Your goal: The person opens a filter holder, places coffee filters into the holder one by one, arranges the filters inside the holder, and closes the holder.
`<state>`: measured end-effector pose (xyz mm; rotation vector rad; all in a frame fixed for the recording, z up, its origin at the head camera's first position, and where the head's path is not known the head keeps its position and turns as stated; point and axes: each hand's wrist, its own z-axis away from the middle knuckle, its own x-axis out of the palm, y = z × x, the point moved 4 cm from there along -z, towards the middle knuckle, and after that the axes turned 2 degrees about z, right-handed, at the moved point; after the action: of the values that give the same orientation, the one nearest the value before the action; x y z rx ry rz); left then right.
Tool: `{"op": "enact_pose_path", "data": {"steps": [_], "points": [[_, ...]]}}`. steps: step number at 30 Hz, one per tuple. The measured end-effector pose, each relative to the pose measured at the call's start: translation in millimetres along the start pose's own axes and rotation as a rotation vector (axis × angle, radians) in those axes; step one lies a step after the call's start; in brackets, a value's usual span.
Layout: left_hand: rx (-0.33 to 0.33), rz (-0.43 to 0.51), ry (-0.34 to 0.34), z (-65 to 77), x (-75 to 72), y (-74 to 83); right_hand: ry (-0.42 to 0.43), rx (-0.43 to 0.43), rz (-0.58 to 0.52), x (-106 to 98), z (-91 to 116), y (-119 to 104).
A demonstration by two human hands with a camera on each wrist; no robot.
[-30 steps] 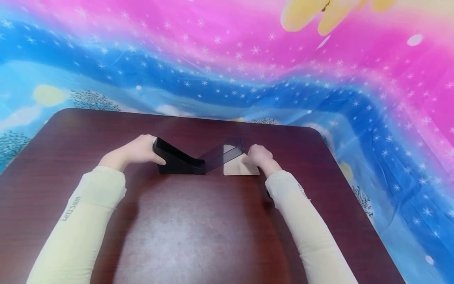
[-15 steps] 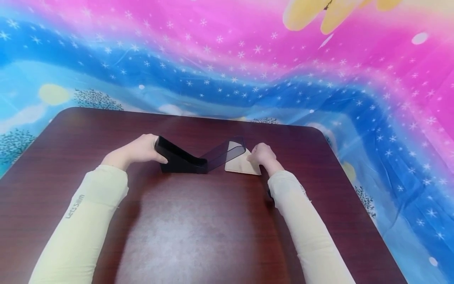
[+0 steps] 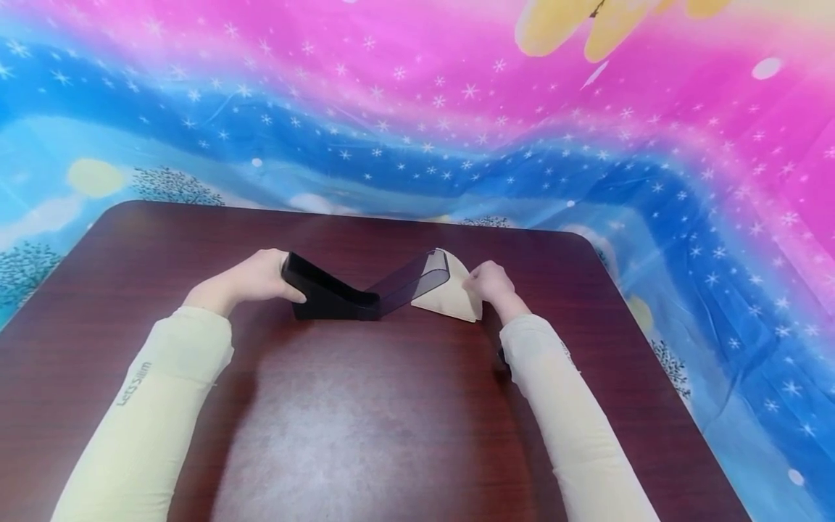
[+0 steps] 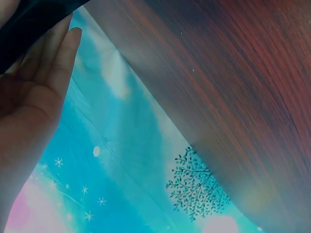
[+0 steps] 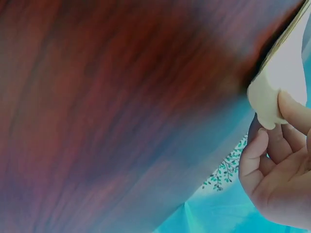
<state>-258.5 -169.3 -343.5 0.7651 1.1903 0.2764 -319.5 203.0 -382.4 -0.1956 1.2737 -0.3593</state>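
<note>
My left hand (image 3: 257, 275) grips the raised back end of a black wedge-shaped holder (image 3: 329, 296), thumb on its near side. The holder's smoky see-through lid (image 3: 404, 284) is swung out to the right. Behind and beside the lid's far end is a cream, fan-shaped coffee filter (image 3: 453, 296), tilted, its upper left part seen through the lid. My right hand (image 3: 492, 281) pinches its right edge. In the right wrist view, thumb and fingers hold the corner of the coffee filter (image 5: 286, 63). The left wrist view shows the fingers under the black holder (image 4: 29, 31).
A dark red-brown wooden table (image 3: 352, 406) lies under both hands, with a bright glare patch near its front. Behind it hangs a pink and blue patterned cloth (image 3: 417, 116). A small black item (image 3: 503, 357) shows beside the right sleeve.
My right hand has shifted slightly right, and the coffee filter has turned with it, so its lower edge now slants down to the right. The left hand and holder stay nearly still.
</note>
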Motion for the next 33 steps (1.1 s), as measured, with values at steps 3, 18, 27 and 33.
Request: {"op": "enact_pose_path", "data": {"steps": [3, 18, 27, 33], "points": [[0.003, 0.009, -0.005, 1.4, 0.3, 0.6, 0.018, -0.028, 0.002, -5, 5, 0], [0.049, 0.043, 0.04, 8.1, -5.2, -0.7, 0.184, -0.043, -0.074, -22, 16, 6], [0.061, 0.065, 0.117, 13.1, -19.6, 1.9, 0.16, -0.117, -0.118, -37, 20, 6], [0.022, 0.077, 0.115, 13.3, -20.1, 2.1, 0.204, -0.138, -0.163, -49, 26, 1]]}}
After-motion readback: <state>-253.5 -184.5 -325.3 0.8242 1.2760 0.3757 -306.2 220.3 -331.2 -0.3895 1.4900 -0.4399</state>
